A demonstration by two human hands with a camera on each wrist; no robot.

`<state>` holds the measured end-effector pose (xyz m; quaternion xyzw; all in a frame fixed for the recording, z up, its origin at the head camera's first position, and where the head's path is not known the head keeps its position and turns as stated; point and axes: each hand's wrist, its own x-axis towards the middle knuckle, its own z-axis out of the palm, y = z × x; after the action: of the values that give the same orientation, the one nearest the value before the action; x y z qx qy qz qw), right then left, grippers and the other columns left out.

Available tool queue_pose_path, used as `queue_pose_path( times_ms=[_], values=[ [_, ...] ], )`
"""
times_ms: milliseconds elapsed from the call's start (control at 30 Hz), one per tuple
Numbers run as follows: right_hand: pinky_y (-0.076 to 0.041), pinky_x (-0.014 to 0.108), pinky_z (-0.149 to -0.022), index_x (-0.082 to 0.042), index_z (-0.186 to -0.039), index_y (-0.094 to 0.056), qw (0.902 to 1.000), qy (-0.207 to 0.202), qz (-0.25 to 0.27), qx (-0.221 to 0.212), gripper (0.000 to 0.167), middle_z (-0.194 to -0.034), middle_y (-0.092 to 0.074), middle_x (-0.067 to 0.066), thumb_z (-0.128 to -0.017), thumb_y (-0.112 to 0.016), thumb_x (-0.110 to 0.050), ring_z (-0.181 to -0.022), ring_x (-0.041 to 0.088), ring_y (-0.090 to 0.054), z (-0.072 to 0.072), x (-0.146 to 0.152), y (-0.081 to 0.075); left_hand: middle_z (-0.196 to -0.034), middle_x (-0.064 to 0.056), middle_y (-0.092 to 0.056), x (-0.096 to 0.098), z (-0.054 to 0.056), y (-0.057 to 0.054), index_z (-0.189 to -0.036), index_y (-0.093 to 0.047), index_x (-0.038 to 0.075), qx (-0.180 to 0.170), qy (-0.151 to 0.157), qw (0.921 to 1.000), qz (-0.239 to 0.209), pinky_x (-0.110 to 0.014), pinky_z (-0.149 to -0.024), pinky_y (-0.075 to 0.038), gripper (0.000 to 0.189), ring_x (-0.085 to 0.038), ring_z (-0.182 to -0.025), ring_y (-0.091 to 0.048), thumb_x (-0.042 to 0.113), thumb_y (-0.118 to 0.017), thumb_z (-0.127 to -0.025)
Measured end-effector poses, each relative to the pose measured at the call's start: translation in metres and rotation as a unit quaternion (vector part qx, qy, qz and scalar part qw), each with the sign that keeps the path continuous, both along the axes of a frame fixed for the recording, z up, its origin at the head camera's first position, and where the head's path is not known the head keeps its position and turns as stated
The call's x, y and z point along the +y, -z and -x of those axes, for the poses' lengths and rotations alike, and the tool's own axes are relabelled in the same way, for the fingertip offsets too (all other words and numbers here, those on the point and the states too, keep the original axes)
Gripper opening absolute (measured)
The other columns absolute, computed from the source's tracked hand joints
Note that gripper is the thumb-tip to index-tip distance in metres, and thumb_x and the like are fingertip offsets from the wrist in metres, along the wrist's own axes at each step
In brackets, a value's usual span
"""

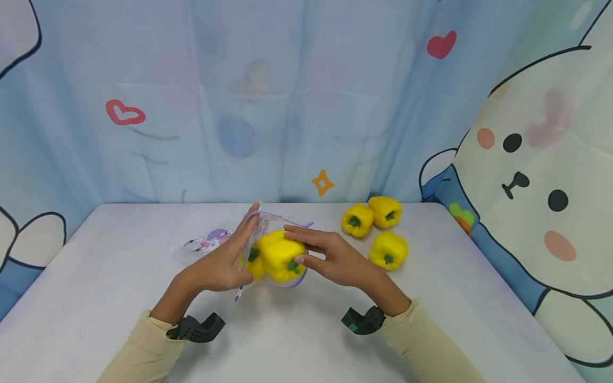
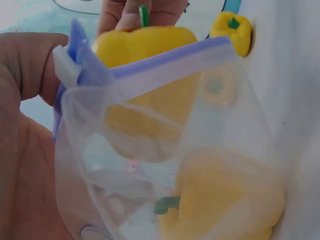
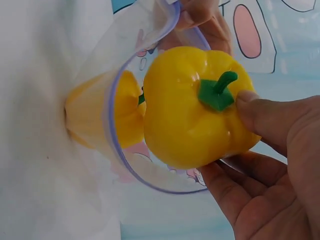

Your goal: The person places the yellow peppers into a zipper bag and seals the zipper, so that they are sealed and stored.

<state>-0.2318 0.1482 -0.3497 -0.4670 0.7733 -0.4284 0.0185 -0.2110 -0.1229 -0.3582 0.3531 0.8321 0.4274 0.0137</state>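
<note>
Pinching a yellow pepper between thumb and fingers, the right hand holds it at the mouth of a clear, purple-rimmed bag. The bag lies on the pepper's left, its mouth turned rightward and toward the person, so pepper and opening face each other. No long axis stands out on this rounded body; its green stem points away from the bag and its blunt end faces in. The pepper overlaps the rim, but how deep it sits is hard to tell. Gripping the rim by the slider, the left hand is nearer the bag. A second pepper is inside, lower and further left than the held one. Three more, a front pepper, a middle pepper and a back pepper, rest on the desk beyond the right hand, nearer to it than to the left.
</note>
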Motion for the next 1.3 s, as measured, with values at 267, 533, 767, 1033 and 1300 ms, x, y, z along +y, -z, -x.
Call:
queue_pose_path(
  times_ms=[267, 533, 767, 1033, 1300],
  values=[
    [-0.043, 0.031, -0.099, -0.002, -0.14, -0.051, 0.999, 0.04, -0.013, 0.016, 0.05, -0.148, -0.043, 0.012, -0.092, -0.063, -0.007, -0.133, 0.022, -0.044, 0.001, -0.005, 0.008, -0.16, 0.004, 0.018, 0.001, -0.001, 0.0, -0.155, 0.002, 0.002, 0.005, 0.007, 1.0, 0.005, -0.056, -0.113, -0.014, 0.106, -0.022, -0.147, 0.004, 0.003, -0.061, -0.07],
    [-0.043, 0.03, -0.098, 0.001, -0.14, -0.05, 0.9968, 0.075, 0.009, 0.028, 0.049, -0.147, -0.044, 0.015, -0.092, -0.061, -0.004, -0.133, 0.024, -0.044, 0.006, -0.011, 0.019, -0.161, 0.0, 0.017, 0.003, -0.003, 0.0, -0.155, 0.002, 0.001, 0.009, 0.009, 0.9998, 0.015, -0.057, -0.111, -0.02, 0.106, -0.027, -0.147, 0.0, 0.008, -0.061, -0.069],
    [-0.047, 0.032, -0.095, 0.001, -0.14, -0.05, 0.9931, 0.113, 0.006, 0.033, 0.047, -0.14, -0.052, 0.014, -0.094, -0.059, -0.003, -0.124, 0.024, -0.053, 0.007, -0.009, 0.02, -0.161, 0.002, 0.017, 0.005, -0.005, -0.001, -0.155, 0.001, 0.003, 0.003, 0.003, 0.9999, 0.015, -0.057, -0.11, -0.022, 0.109, -0.028, -0.147, -0.003, 0.007, -0.064, -0.068],
    [-0.048, 0.031, -0.093, 0.0, -0.138, -0.052, 0.987, 0.154, 0.002, 0.045, 0.046, -0.136, -0.055, 0.013, -0.093, -0.06, -0.003, -0.119, 0.023, -0.057, 0.005, -0.01, 0.02, -0.16, 0.005, 0.018, 0.006, -0.005, -0.001, -0.155, 0.0, 0.002, 0.006, 0.008, 0.9996, 0.027, -0.057, -0.11, -0.023, 0.106, -0.027, -0.147, -0.002, 0.008, -0.062, -0.069],
    [-0.05, 0.034, -0.092, 0.002, -0.136, -0.053, 0.9801, 0.188, 0.006, 0.063, 0.048, -0.131, -0.059, 0.013, -0.09, -0.065, -0.004, -0.11, 0.021, -0.061, 0.008, -0.013, 0.026, -0.159, 0.007, 0.022, 0.007, -0.006, -0.001, -0.155, 0.006, 0.006, 0.005, 0.022, 0.9993, 0.031, -0.058, -0.109, -0.024, 0.107, -0.027, -0.147, -0.003, 0.006, -0.06, -0.071]
  ],
)
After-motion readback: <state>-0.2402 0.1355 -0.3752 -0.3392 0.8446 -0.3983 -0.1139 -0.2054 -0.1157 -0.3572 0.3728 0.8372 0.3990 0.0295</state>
